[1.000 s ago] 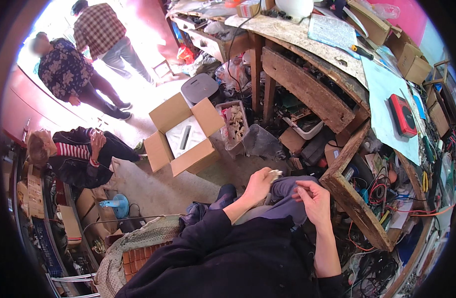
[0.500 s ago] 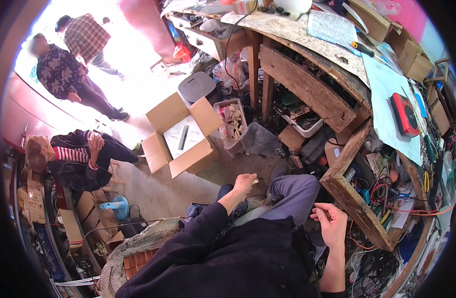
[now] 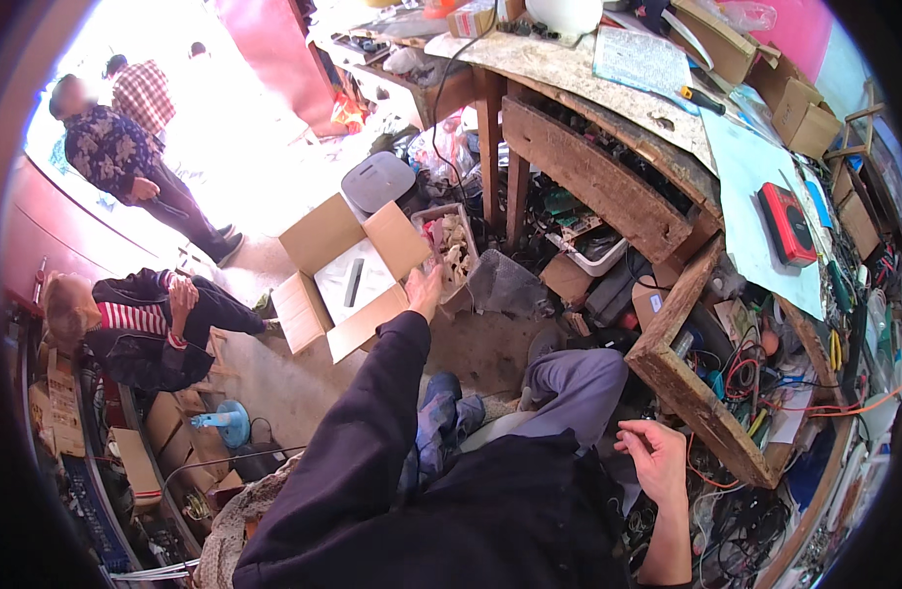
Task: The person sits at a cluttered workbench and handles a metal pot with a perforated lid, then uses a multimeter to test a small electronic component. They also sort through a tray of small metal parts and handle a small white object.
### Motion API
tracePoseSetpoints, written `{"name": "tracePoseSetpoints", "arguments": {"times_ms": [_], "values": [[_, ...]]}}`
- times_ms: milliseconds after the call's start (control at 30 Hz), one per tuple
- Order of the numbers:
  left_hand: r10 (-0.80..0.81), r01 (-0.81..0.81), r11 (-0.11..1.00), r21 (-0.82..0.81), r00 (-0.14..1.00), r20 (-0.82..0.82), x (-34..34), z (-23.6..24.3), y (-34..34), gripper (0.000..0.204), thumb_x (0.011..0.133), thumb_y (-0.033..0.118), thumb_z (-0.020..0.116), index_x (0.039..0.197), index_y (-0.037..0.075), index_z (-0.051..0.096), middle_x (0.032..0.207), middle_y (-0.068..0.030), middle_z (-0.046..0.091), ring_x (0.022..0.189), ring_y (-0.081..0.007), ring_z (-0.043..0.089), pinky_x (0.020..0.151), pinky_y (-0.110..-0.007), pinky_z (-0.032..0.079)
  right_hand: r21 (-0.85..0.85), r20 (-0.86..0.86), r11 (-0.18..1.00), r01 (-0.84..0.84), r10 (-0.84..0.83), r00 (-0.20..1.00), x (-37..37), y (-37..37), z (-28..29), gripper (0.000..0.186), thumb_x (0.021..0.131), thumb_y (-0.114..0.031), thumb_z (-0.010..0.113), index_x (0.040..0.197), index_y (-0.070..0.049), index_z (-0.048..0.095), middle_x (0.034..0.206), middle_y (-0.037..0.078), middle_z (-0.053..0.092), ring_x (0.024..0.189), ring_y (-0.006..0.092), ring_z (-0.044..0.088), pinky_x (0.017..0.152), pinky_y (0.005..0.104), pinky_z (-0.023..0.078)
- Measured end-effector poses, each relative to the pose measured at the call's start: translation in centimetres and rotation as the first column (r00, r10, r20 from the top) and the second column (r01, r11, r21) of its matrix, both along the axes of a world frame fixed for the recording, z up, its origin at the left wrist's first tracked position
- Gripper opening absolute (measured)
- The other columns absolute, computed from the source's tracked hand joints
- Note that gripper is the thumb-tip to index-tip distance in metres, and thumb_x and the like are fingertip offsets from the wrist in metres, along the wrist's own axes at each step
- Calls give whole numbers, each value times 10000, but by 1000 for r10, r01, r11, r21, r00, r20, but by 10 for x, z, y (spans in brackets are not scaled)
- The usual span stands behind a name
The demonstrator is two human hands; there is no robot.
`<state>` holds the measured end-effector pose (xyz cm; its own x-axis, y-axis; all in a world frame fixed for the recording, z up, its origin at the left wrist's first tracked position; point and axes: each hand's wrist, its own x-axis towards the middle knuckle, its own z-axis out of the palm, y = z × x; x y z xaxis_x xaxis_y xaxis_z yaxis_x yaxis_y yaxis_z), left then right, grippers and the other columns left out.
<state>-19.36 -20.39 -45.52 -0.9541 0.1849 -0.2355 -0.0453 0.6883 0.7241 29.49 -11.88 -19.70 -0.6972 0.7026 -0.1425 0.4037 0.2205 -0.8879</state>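
My left hand (image 3: 424, 291) reaches forward beside the flap of an open cardboard box (image 3: 353, 335), close to a bin (image 3: 458, 211) of crumpled pale scraps. Its fingertips are small and partly lost against the bin, so I cannot make out whether they hold anything. Inside the box lies a white item (image 3: 377, 280) with a dark slot-like strip on top. My right hand (image 3: 655, 461) hovers above my right thigh, near the wooden drawer frame; its fingers are loosely bent and apart, with nothing in them.
A wooden workbench (image 3: 588, 147) stands at the right, with a red multimeter (image 3: 788, 224) and a screwdriver (image 3: 703, 99) on top. An open drawer frame (image 3: 701, 393) juts toward me over tangled wires. One person (image 3: 142, 319) sits at left; others stand in the bright doorway.
My left hand has moved forward from above my lap to the bin; the small pale thing in its fingers no longer shows. My right hand has barely moved. One standing person has shifted.
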Motion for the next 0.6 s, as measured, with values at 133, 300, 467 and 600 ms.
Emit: {"name": "tracePoseSetpoints", "arguments": {"times_ms": [133, 300, 467, 600], "values": [[-487, 307, 821, -482, 818, -308, 18, 35, -46, 875, 810, 373, 758, 1475, -52, 380, 1531, -345, 375, 1440, -486, 354, 1167, -605, 297, 127, -89, 978, 164, -154, 984, 10, -9, 8, 136, 933, 55, 633, 1048, 47, 707, 857, 112, 710, 730, 163, 724, 650, 271, 555], [-478, 249, 625, -740, 871, -111, -10, -29, -149, 424, 947, 126, 561, 1356, 85, 458, 1312, -207, 541, 1221, -427, 562, 937, -603, 480, 362, -218, 861, 357, -295, 930, 44, 9, 5, 163, 990, 6, 576, 1107, 24, 687, 835, 73, 647, 573, 84, 558, 538, 220, 478], [-666, 282, 532, -799, 722, -188, -26, -41, -176, 262, 978, 143, 512, 1228, 67, 532, 1007, -185, 661, 930, -426, 700, 805, -523, 564, 604, -193, 721, 340, -281, 940, 55, 39, 32, 187, 944, 53, 612, 1097, 8, 709, 822, 106, 647, 609, 132, 585, 552, 242, 464], [-612, 299, 401, -866, 791, -10, -25, -35, -227, 324, 988, 216, 521, 1308, 170, 518, 1018, -209, 676, 953, -413, 711, 820, -508, 578, 799, -130, 567, 201, -163, 978, 35, 63, 42, 199, 896, 82, 643, 1073, 11, 702, 852, 142, 646, 699, 238, 631, 629, 316, 503]]}}
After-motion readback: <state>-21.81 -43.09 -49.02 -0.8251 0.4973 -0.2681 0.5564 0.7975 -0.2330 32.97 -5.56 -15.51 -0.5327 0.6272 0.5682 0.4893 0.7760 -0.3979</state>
